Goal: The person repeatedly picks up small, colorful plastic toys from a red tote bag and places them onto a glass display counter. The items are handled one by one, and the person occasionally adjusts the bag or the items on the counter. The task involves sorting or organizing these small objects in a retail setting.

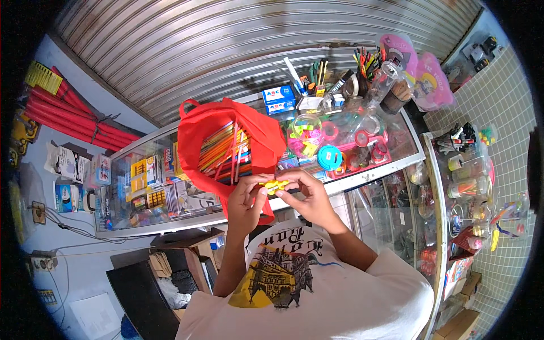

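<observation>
A small yellow plastic item (273,186), its exact kind unclear, is held between the fingertips of my left hand (247,204) and my right hand (309,197), just above the front edge of the glass counter. Just beyond my left hand stands a red fabric bag (263,127), its mouth open, with many colourful pencils or similar sticks (225,148) inside. A clear round jar (305,135) with pink, yellow and green plastic pieces lies to the right of the bag. In front of it, a blue round lid (329,157) rests on the glass.
The glass display counter (365,173) runs across in front of me. Blue and white battery boxes (279,100), pen holders and a dark cup (396,102) stand along its back. A second glass case (437,204) is at the right. An open cardboard box (197,261) sits below left.
</observation>
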